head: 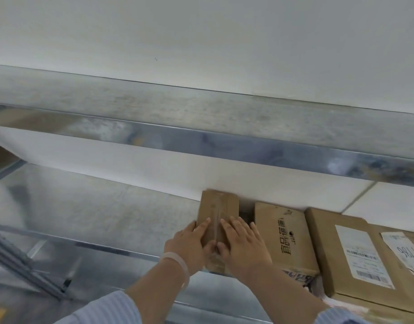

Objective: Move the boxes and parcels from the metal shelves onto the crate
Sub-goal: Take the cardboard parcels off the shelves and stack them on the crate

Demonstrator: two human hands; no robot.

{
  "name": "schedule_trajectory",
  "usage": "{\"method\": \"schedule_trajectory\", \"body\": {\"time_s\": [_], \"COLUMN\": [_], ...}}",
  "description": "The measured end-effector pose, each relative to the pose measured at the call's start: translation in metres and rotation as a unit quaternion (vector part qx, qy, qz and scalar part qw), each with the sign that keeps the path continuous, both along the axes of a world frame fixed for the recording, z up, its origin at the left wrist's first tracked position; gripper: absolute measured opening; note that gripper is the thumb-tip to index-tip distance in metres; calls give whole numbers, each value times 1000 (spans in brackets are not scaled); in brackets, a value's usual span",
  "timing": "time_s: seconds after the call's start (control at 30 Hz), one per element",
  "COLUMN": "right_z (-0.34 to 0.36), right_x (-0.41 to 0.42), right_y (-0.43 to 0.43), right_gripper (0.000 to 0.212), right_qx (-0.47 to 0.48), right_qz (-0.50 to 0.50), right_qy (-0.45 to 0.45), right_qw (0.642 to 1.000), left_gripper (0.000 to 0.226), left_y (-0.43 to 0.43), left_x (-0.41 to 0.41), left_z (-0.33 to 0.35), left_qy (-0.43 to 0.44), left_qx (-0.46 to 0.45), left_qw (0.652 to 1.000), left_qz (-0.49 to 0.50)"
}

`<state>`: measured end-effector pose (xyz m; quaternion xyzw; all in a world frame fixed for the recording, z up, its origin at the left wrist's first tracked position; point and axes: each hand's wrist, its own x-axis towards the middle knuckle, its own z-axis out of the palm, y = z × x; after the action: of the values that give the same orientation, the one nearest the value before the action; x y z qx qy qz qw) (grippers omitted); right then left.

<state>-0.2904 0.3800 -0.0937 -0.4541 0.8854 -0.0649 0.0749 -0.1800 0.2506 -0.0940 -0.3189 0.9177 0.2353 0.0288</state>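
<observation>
the narrow taped cardboard box under both hands is plain tan-brown, with a glossy strip of clear tape down its middle. the middle cardboard box with black printed characters is the same tan. the wide flat cardboard parcel is brown with a white shipping label carrying black barcodes. the metal shelf is mottled silver-grey. the wall is off-white. the sleeve is pale blue with fine stripes; the wristband is translucent white.
</observation>
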Motion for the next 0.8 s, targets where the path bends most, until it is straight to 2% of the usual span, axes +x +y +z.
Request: {"method": "schedule_trajectory", "body": {"time_s": [0.07, 0.17, 0.23, 0.3, 0.43, 0.6, 0.8], "right_z": [-3, -9, -12, -14, -13, 5, 22], "right_x": [4, 16, 28, 42, 72, 140, 248], "right_y": [-8, -18, -26, -37, -68, -124, -186], "right_gripper": [68, 69, 67, 65, 65, 66, 67], "right_qx": [-16, -28, -45, -85, -117, -131, -108], "right_qz": [2, -17, -25, -20, 48, 151, 269], "right_qy": [-29, -107, -194, -273, -330, -365, -354], "right_qw": [999, 994, 980, 958, 935, 909, 890], "left_gripper": [63, 62, 61, 59, 58, 58, 59], "left_y": [-5, -11, -11, -11, -20, -45, -66], "left_x": [11, 28, 39, 55, 97, 178, 296], "left_z": [-5, -16, -21, -23, -20, -1, 22], "left_qy": [24, 99, 160, 196, 226, 251, 278], "left_qx": [31, 136, 192, 206, 194, 121, 51], "left_qw": [999, 983, 963, 949, 928, 905, 861], "left_qz": [34, 77, 102, 138, 223, 321, 422]}}
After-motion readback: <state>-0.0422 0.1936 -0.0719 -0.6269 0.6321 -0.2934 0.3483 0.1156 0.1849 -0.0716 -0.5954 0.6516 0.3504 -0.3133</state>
